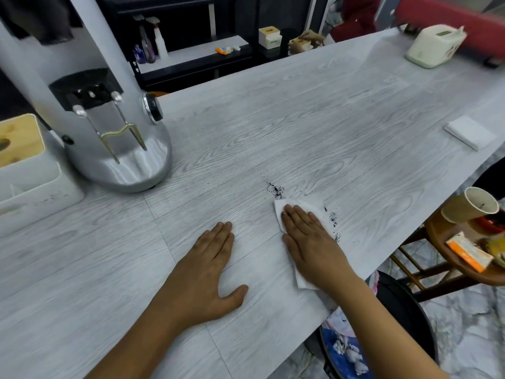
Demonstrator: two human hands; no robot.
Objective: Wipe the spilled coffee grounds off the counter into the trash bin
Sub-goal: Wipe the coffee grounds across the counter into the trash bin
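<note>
Dark coffee grounds (pixel 275 189) lie scattered on the grey wood-grain counter (pixel 300 124), with more specks (pixel 334 217) to the right of a white paper tissue (pixel 314 207). My right hand (pixel 308 236) presses flat on that tissue, fingers together and pointing away from me. My left hand (pixel 210 266) rests palm down on the bare counter to the left, holding nothing. The trash bin (pixel 352 348), lined in blue with crumpled tissues inside, stands on the floor below the counter's near right edge, partly hidden by my right forearm.
A silver coffee grinder (pixel 114 127) stands at the left with a white tissue box (pixel 27 165) beside it. A folded white napkin (pixel 470 135) and a cream box (pixel 434 46) lie farther right. A round side table (pixel 442 242) with a paper cup (pixel 470 205) stands off the right edge.
</note>
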